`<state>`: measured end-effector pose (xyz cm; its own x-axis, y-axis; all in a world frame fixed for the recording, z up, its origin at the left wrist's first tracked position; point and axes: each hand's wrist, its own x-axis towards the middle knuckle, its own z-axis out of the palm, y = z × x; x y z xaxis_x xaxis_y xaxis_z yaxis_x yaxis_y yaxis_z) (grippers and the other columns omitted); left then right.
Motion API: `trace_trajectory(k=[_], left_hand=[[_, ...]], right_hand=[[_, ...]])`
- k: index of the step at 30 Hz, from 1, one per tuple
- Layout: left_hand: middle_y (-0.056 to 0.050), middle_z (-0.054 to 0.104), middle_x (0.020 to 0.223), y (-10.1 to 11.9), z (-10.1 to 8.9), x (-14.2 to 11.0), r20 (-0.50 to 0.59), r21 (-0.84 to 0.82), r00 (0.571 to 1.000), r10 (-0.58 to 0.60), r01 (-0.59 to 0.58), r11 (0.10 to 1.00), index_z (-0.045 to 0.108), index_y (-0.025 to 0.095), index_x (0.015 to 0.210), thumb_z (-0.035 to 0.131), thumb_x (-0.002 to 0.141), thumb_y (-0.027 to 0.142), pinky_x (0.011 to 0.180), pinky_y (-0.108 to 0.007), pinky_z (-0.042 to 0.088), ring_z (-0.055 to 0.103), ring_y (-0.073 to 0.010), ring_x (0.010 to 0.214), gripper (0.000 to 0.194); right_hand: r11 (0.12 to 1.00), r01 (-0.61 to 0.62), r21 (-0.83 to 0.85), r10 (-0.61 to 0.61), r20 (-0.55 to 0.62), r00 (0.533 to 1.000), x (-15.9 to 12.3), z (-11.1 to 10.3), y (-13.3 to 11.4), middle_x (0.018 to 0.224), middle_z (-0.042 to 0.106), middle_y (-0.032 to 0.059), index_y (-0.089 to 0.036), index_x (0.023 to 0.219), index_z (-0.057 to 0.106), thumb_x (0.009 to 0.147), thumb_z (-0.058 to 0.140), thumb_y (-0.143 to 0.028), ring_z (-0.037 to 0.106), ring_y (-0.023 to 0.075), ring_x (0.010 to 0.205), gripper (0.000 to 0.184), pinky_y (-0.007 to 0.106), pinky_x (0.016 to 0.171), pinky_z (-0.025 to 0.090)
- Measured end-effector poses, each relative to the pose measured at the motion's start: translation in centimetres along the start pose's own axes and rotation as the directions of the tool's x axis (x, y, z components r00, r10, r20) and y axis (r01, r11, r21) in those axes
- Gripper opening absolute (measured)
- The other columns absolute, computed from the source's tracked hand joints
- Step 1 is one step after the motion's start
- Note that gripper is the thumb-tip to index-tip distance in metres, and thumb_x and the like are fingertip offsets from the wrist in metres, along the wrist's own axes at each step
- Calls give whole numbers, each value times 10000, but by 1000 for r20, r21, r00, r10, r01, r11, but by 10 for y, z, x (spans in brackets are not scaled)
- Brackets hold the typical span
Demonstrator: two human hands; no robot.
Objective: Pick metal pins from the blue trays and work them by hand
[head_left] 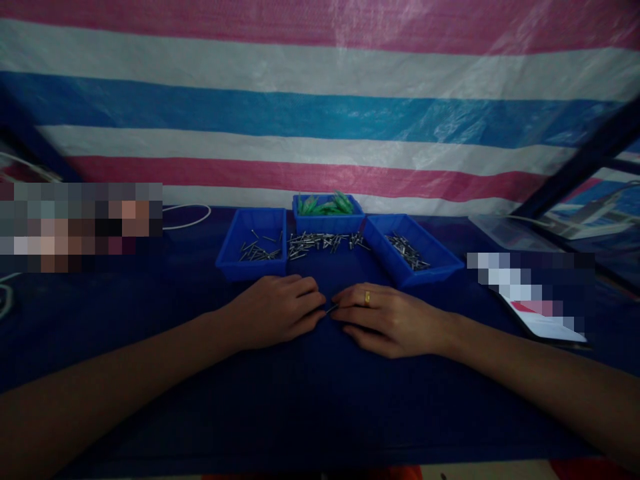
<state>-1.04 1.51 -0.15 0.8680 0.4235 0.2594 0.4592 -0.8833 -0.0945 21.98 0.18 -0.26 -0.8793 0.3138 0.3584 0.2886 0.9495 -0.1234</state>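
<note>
Thin metal pin (pixel 331 309) slants longways, far end pointing right; the right hand (pixel 393 320) pinches that end, and I cannot tell if the left hand (pixel 283 310) grips it

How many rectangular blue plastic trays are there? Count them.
3: left tray and right tray, both holding thin silvery metal rods; rear tray, between them, holding green pieces. Blurring may hide more.
</note>
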Motion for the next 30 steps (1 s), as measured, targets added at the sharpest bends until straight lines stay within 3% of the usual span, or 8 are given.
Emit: trace_trajectory(k=[19,30], left_hand=[[-26,593,885,-1,2,-1,-9,-8,1000,-10,10,1000,585,170,899,415,917,284,644,-236,428,569,-127,753,205],[-22,592,871,0,2,0,11,-39,999,-46,46,998,575,169,889,417,910,263,648,-239,425,569,-130,757,185]], right_hand=[[1000,16,-3,-16,-14,1000,0,0,0,977,642,131,-79,1053,606,908,397,-171,581,182,1017,270,336,900,502],[996,93,-10,-93,-77,993,1,0,0,964,649,151,-21,1015,608,888,415,-119,583,196,1004,250,314,905,504]])
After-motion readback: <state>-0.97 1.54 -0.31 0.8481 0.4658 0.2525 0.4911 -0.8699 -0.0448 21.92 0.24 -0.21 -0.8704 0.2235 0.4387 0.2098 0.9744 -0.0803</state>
